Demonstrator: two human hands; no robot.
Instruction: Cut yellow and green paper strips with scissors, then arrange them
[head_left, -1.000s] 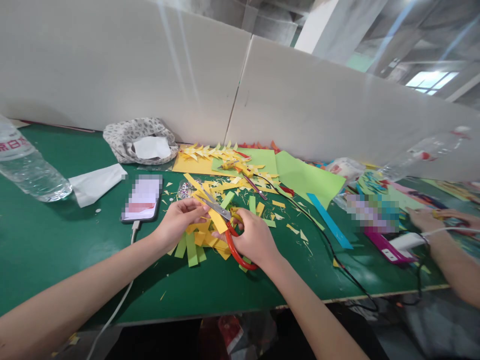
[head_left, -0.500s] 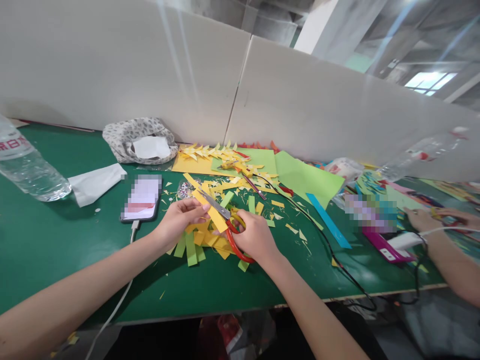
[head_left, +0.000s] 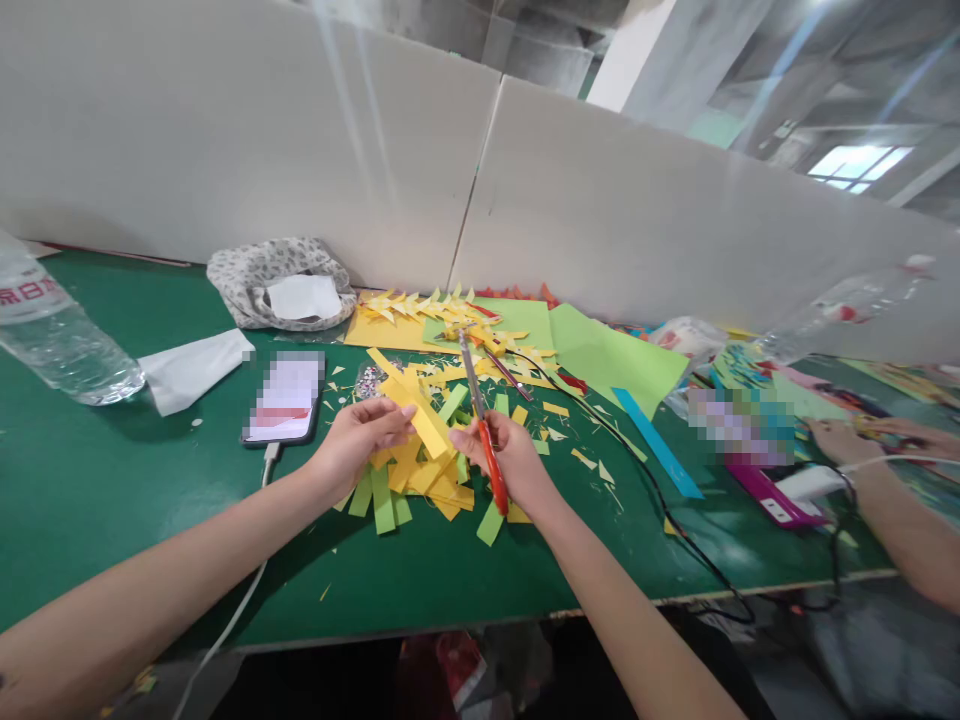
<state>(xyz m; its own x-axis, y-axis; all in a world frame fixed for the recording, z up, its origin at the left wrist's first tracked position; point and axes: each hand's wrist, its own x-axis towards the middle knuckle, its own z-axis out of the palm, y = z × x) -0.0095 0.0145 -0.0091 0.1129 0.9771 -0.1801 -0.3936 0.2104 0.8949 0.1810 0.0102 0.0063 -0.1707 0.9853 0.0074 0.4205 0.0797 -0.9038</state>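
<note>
My left hand point(head_left: 358, 440) pinches a yellow paper strip point(head_left: 416, 415) above a heap of yellow and green strips point(head_left: 409, 480) on the green table point(head_left: 112, 480). My right hand point(head_left: 510, 455) is closed round the red handles of a pair of scissors point(head_left: 481, 420). The scissors stand turned upright, blades together and pointing away from me, just right of the strip and clear of it.
A phone point(head_left: 285, 397) on a white cable lies left of the heap. A water bottle point(head_left: 56, 335), white tissue point(head_left: 191, 365) and a patterned cloth bag point(head_left: 281, 280) sit at the left. Yellow and green sheets point(head_left: 600, 350) lie behind. Another person's hands point(head_left: 862, 440) work at the right.
The scissors were across the yellow strip, blades on it; now my right hand has swung them upright and away from the strip. My left hand still holds the strip.
</note>
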